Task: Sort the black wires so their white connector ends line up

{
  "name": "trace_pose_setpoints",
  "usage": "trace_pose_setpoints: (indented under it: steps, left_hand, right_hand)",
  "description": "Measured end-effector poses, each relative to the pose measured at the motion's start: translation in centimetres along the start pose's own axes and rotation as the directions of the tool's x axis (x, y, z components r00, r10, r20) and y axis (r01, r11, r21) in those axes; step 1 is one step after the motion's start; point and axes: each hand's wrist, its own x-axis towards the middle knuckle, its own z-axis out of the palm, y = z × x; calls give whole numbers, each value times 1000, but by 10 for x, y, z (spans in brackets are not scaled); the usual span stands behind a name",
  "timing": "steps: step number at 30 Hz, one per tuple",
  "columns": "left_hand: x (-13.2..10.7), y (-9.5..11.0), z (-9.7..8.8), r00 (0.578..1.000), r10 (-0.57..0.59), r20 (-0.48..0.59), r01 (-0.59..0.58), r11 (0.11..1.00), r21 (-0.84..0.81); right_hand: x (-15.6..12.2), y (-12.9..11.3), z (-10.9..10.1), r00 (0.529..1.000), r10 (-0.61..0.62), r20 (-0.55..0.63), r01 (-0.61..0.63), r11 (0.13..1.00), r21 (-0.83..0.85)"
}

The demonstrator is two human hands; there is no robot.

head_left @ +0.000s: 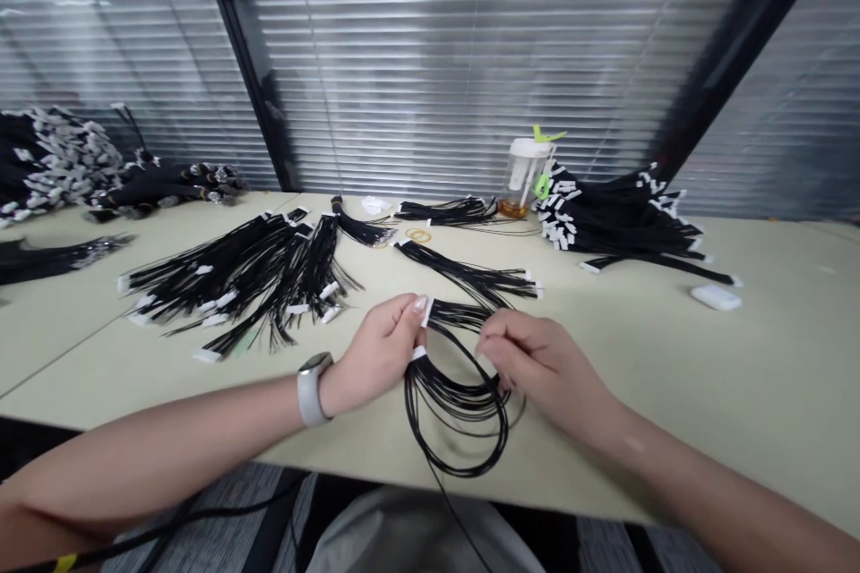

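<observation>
A looped black wire harness (463, 398) with white connectors hangs between my hands, over the table's near side. My left hand (386, 345), with a watch on the wrist, pinches the harness at its white connectors (425, 313), thumb on top. My right hand (530, 363) has its fingers curled closed around the wires on the right side of the loop; the fingertips are partly hidden. One loose wire trails down past the table edge. Just beyond my hands lies another bundle of black wires (463, 270) with white ends.
Spread wire harnesses (248, 273) cover the left middle of the table (672, 394). A larger pile (618, 210) sits at the back right, beside a drinking cup (528, 175). Yellow rubber bands (417, 235) and a white case (716, 296) lie about. More bundles (60, 161) stand far left.
</observation>
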Motion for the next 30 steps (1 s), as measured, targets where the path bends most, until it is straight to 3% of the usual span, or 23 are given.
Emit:
trace_pose_setpoints:
  steps: [5,12,16,30]
  left_hand:
    - [2,-1,0,1000,-28,11,28,1000,-5]
    - [2,-2,1,999,-25,37,25,1000,8]
    - [-1,-1,1,997,-28,76,25,999,36]
    - [-6,-2,5,992,-2,124,-9,996,90]
  right_hand:
    - [2,-5,0,997,-71,-20,66,979,-194]
    - [-1,2,6,974,-194,-115,125,889,-441]
    - [-2,5,8,957,-269,-111,168,821,-546]
    - [-2,12,16,923,-383,-48,253,694,-674]
